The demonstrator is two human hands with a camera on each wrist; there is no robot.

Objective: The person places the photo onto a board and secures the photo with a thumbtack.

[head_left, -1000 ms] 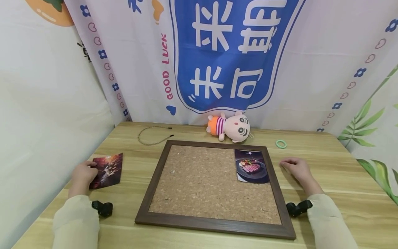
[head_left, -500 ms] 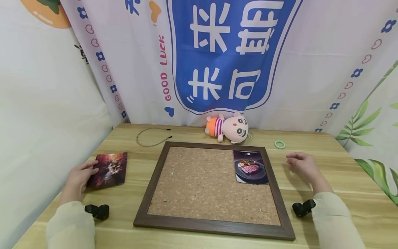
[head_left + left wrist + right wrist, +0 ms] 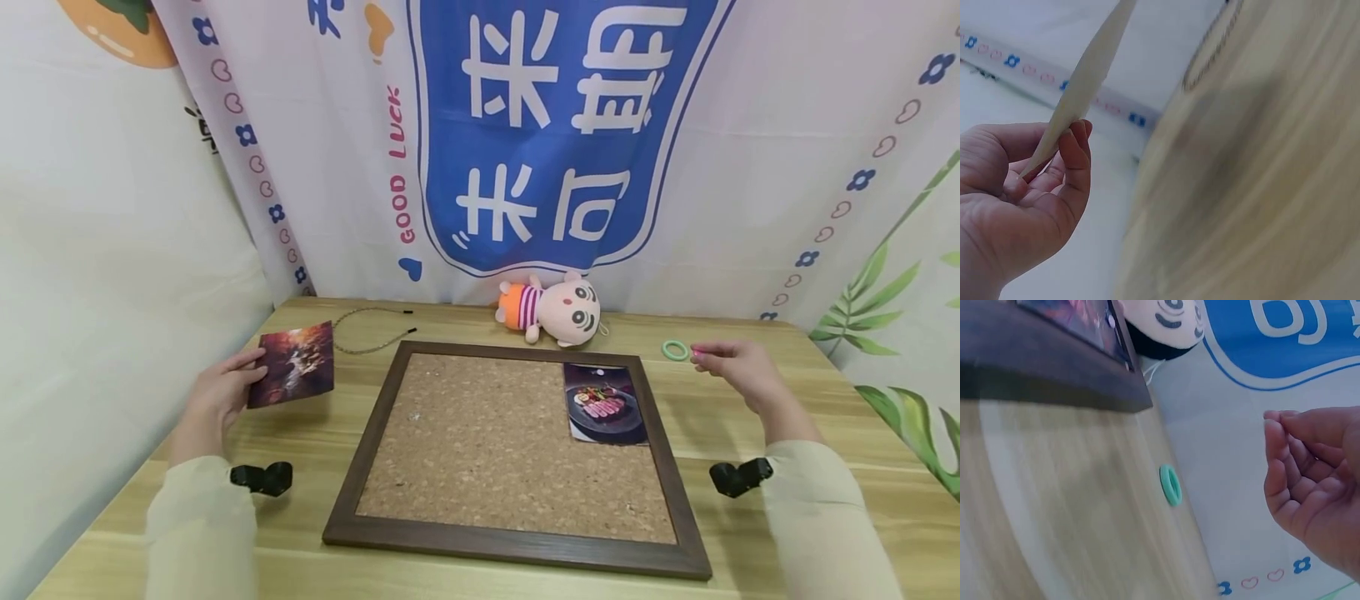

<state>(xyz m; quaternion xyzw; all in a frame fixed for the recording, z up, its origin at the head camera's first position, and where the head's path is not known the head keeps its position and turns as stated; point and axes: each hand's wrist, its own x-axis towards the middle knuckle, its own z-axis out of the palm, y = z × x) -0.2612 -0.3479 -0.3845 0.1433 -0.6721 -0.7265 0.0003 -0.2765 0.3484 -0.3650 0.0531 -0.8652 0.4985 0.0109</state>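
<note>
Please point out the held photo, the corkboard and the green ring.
Held photo (image 3: 296, 364): head view, printed face.
Corkboard (image 3: 495, 446): head view, bare cork.
Green ring (image 3: 1165, 485): right wrist view, band's left side.

The wooden table (image 3: 300, 554) is viewed forward and down from above its near side by the head camera, widely enough for the whole framed corkboard (image 3: 487, 450). By the left wrist camera (image 3: 262, 478), tilted and close to the left hand (image 3: 1029, 194), the far left is faced; the photo print (image 3: 1085, 81) and headband (image 3: 1213, 57) are shared with the head view. By the right wrist camera (image 3: 741, 477), tilted and close to the right hand (image 3: 1316, 481), the far side is faced; the green ring (image 3: 1165, 485), plush doll (image 3: 1150, 324) and far right board corner are shared with the head view.
</note>
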